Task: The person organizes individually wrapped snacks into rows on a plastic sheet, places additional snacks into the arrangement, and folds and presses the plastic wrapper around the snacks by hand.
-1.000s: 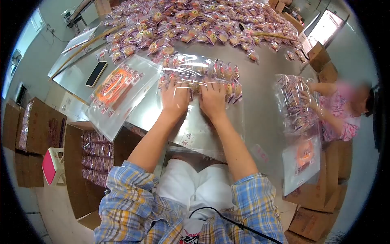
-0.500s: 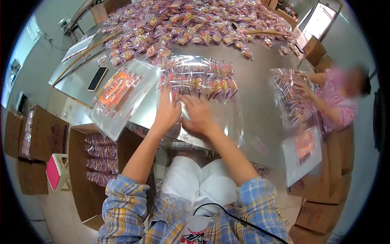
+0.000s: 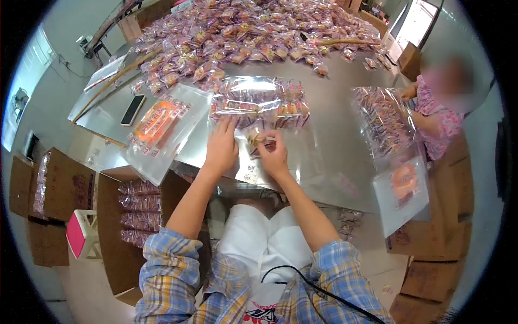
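A large clear bag (image 3: 291, 110) filled with rows of small wrapped snacks lies on the metal table in front of me. My left hand (image 3: 222, 144) rests flat with its fingers stretched out, fingertips at the bag's near left side. Just right of it, my right hand (image 3: 273, 155) pinches a small wrapped snack (image 3: 253, 139) over the near end of the bag. The snack's details are blurred. To the left lies a stack of flat clear bags (image 3: 186, 116) with an orange printed label.
A heap of wrapped snacks (image 3: 226, 32) covers the table's far side, with a wooden stick (image 3: 345, 41) on it. A phone (image 3: 133, 110) lies at left. Below stands a carton (image 3: 113, 237) holding filled bags. At right, a co-worker's hands touch another filled bag (image 3: 383, 121).
My right hand has gone from lying bent over the bag's near end to pinching a small wrapped snack. My left hand has flattened nearby. The co-worker's hands have shifted at their bag.
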`<state>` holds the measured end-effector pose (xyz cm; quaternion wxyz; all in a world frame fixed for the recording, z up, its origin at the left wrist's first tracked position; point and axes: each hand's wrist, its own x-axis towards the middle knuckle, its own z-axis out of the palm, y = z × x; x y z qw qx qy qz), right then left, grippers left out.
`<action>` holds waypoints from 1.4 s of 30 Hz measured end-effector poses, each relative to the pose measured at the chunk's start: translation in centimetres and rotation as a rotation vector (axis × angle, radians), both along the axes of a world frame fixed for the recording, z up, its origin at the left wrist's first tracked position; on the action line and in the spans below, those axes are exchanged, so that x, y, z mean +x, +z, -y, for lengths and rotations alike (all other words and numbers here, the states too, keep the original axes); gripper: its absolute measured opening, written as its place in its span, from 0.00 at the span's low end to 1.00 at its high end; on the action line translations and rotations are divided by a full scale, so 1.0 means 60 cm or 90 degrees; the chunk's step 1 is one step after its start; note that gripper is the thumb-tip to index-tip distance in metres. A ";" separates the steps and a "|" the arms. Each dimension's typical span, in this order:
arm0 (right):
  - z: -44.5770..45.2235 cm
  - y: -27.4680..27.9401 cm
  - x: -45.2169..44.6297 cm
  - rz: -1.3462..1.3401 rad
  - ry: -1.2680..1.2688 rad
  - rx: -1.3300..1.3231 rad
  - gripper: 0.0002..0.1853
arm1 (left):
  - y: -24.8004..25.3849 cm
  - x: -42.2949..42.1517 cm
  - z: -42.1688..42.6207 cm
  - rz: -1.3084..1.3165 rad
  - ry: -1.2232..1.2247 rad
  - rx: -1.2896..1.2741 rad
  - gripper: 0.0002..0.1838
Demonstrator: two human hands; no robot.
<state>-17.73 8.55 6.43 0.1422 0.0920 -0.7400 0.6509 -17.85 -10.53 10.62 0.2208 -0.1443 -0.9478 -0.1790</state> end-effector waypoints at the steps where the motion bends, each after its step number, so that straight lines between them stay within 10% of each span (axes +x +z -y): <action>1: -0.013 -0.007 -0.006 -0.004 -0.030 0.023 0.16 | -0.002 -0.006 -0.009 -0.026 0.000 -0.015 0.35; 12: -0.055 -0.045 -0.033 0.150 0.097 -0.243 0.26 | 0.000 -0.095 -0.022 -0.068 0.099 -0.192 0.24; 22: -0.053 -0.008 -0.025 -0.249 -0.125 0.152 0.22 | -0.013 -0.084 -0.033 -0.183 0.120 -0.231 0.16; 28: -0.071 0.012 0.017 -0.006 -0.102 0.530 0.33 | -0.010 -0.089 -0.050 -0.185 0.137 -0.232 0.18; 38: -0.081 0.010 -0.002 -0.086 -0.005 0.349 0.31 | -0.028 -0.094 -0.066 -0.061 0.128 -0.229 0.36; 42: -0.061 0.038 -0.003 0.116 0.019 -0.136 0.20 | 0.022 -0.098 -0.089 0.139 0.136 -0.234 0.34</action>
